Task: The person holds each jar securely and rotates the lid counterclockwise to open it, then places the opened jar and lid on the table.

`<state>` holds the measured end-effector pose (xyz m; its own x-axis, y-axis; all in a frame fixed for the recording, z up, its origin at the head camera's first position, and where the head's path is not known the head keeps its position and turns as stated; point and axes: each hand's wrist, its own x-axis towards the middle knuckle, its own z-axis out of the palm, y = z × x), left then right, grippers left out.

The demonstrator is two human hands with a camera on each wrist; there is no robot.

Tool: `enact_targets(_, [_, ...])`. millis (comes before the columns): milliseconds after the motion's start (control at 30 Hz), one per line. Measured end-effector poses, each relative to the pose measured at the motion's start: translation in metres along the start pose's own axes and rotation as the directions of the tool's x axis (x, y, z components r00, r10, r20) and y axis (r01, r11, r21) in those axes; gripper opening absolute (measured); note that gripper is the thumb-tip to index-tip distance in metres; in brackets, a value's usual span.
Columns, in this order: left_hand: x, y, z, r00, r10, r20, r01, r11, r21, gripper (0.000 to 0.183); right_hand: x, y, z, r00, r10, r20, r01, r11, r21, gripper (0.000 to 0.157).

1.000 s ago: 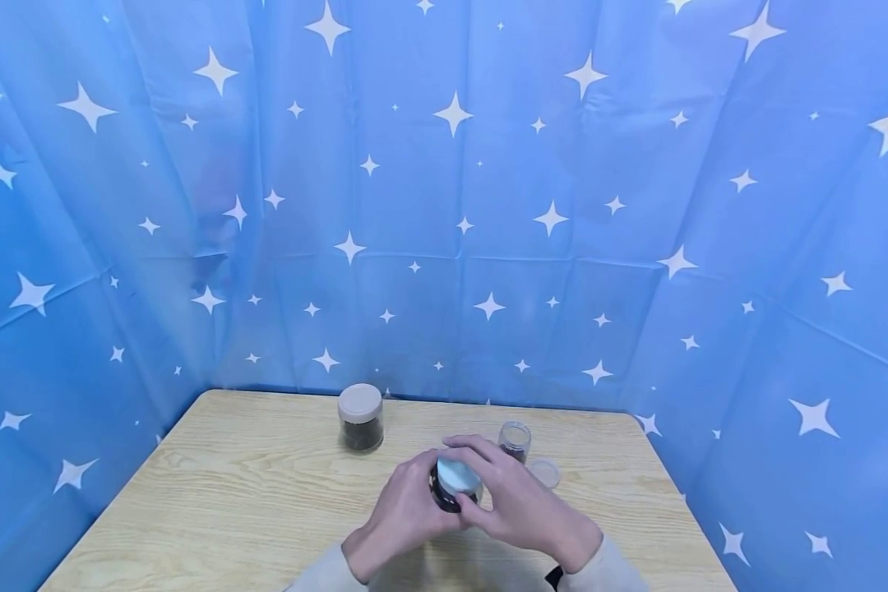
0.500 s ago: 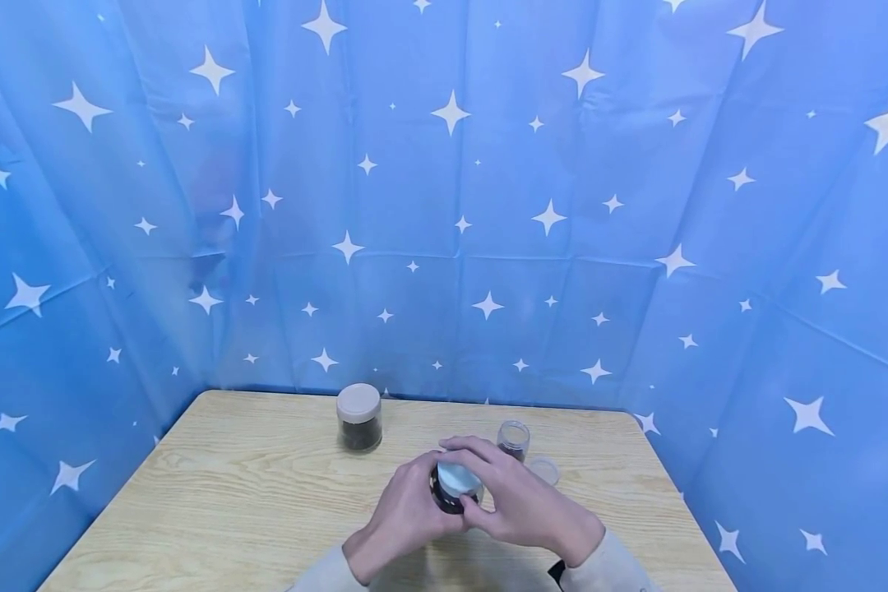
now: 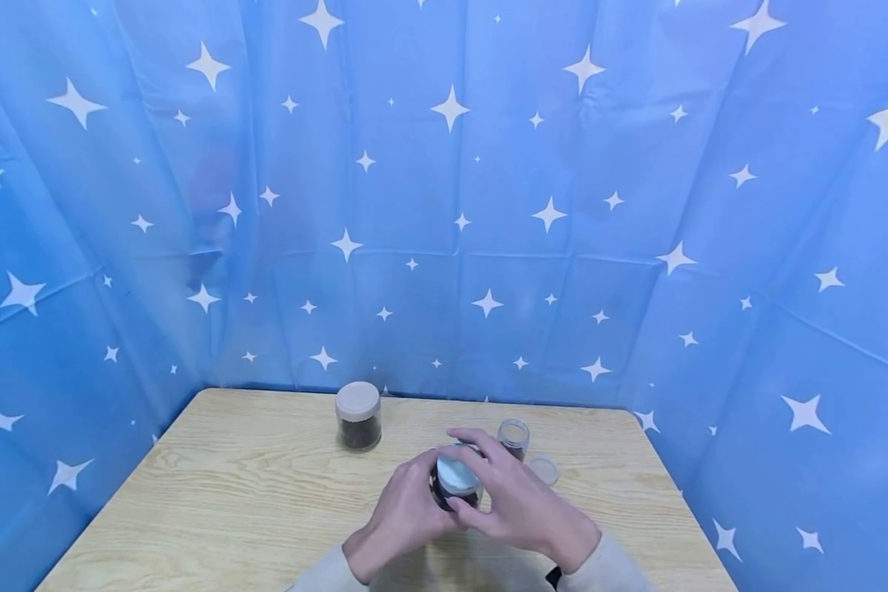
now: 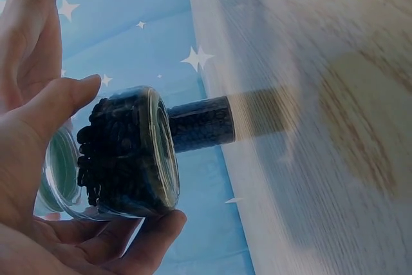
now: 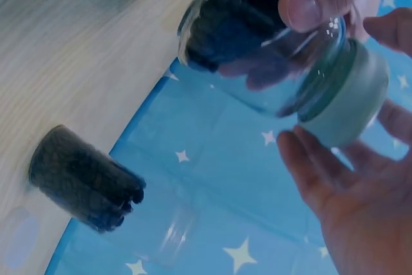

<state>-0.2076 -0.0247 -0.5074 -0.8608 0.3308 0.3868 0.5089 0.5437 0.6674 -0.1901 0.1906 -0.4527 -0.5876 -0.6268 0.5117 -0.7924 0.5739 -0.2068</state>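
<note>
As the wood-grain counter (image 3: pixel 192 501) spreads below, the left hand (image 3: pixel 407 506) grips the body of the raised glass jar (image 4: pixel 125 152), its long axis near upright. The right hand (image 3: pixel 514 501), nearer the jar's top, curves its fingers round the pale lid (image 5: pixel 357 94), which sits at the mouth, directly beneath that palm.

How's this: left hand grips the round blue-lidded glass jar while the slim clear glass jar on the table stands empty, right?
No: the slim jar holds dark pieces, as the right wrist view shows; the left hand does grip the blue-lidded jar.
</note>
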Motion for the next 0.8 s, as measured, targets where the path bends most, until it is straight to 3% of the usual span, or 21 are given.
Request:
enact_targets(333, [0.002,-0.001,0.002,1.0,0.005,0.004,-0.005,1.0,0.006,0.054,0.0,-0.015,0.017,0.976,0.119,-0.185,-0.145,0.98,-0.137,0.083])
enact_targets(600, [0.002,0.0,0.002,1.0,0.017,-0.003,-0.017,1.0,-0.005,0.052,0.001,-0.024,0.026,0.951,0.177,-0.255,-0.223,0.96,-0.167,0.065])
enact_targets(800, [0.0,0.001,0.001,1.0,0.0,0.016,0.0,1.0,-0.009,0.059,0.0,-0.026,0.028,0.945,0.195,-0.264,-0.243,0.957,-0.161,0.052])
